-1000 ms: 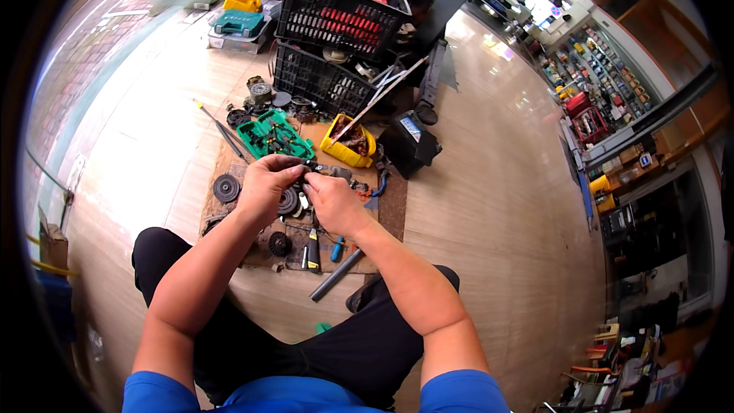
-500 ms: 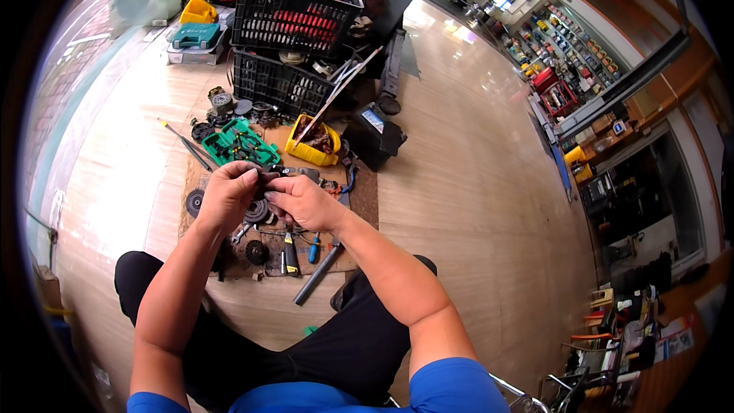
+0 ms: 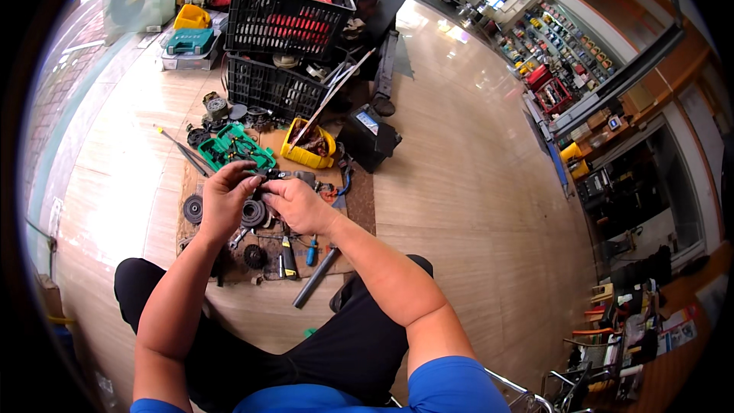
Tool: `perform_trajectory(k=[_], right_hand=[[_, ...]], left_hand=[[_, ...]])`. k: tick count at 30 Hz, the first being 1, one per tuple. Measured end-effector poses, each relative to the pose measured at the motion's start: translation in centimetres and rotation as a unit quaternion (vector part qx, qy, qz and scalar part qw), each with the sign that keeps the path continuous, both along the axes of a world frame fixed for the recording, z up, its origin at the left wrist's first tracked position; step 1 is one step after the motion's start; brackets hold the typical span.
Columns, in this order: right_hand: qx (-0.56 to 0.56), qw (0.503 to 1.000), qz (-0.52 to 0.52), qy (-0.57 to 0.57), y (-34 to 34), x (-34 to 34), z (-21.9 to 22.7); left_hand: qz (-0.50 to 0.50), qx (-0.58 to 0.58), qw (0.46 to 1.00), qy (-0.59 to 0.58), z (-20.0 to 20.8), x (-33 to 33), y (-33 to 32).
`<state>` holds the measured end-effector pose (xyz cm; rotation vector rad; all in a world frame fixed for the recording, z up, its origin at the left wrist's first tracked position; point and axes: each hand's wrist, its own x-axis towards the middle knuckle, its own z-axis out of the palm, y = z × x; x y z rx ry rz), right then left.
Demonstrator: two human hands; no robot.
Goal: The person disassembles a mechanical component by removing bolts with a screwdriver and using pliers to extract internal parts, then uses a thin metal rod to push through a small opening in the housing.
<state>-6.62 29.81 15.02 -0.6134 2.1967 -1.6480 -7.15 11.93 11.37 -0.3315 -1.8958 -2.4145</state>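
Note:
My left hand (image 3: 226, 203) and my right hand (image 3: 297, 206) meet above a worn cardboard sheet (image 3: 361, 218). Fingers of both are pinched around a small dark part (image 3: 262, 177), mostly covered and too small to name. Below them lies a dark ribbed ring-shaped part (image 3: 253, 213); a round black wheel (image 3: 193, 209) is left of my left hand. Nearer me are a black toothed disc (image 3: 255, 255), a tool with a black and yellow handle (image 3: 288, 258) and a blue-handled screwdriver (image 3: 312, 251). A grey metal tube (image 3: 315, 278) lies across the sheet's front edge.
Beyond my hands sit an open green tool case (image 3: 237, 148) and a yellow container (image 3: 311, 154) with a long rod leaning out. A black box (image 3: 369, 136) stands right of it. Stacked black crates (image 3: 289, 21) rise behind, with a teal case (image 3: 189, 41) to their left.
The whole view has shifted slightly. Both hands stay close together with the small part, and my left hand's fingers have turned a little.

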Motion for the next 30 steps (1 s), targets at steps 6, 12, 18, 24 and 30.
perform_trajectory(k=[6, 12, 18, 24, 30], right_hand=[[0.04, 0.996, 0.001, 0.084, 0.4, -0.2, -0.5], [0.087, 0.99, 0.01, 0.114, 0.8, 0.0, 0.5], [0.129, 0.985, 0.038, 0.106, 1.3, 0.3, 1.6], [0.186, 0.972, 0.087, 0.118, 2.2, -0.2, 1.3], [0.211, 0.965, 0.081, 0.134, 2.7, -0.4, 1.1]], left_hand=[[0.049, -0.094, 0.994, 0.033, 0.2, 0.3, 0.4], [0.074, -0.219, 0.967, 0.107, 0.7, 0.5, 0.1], [0.048, -0.404, 0.874, 0.266, 1.8, 0.7, -0.8], [-0.01, -0.496, 0.799, 0.341, 2.1, 1.2, -0.7], [-0.004, -0.509, 0.794, 0.333, 0.9, 1.2, -0.4]])
